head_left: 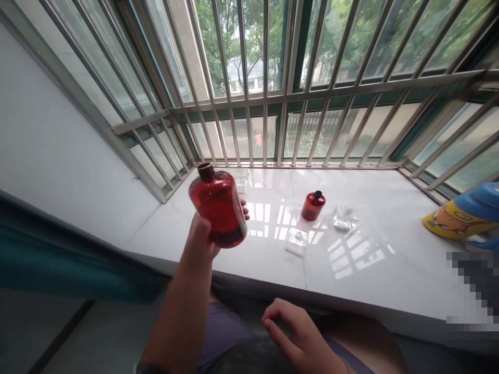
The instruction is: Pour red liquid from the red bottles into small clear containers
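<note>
Left hand (202,236) holds red bottle (218,208) near-upright, neck up-left.

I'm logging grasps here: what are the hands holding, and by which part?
The left hand grips a large red translucent plastic bottle around its lower body. The right hand holds nothing.

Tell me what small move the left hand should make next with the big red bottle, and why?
Probably lower the big red bottle upright onto the white sill. The left hand holds it tilted in the air, its neck seems uncapped, and dark liquid sits at the bottom; the right hand rests low.
</note>
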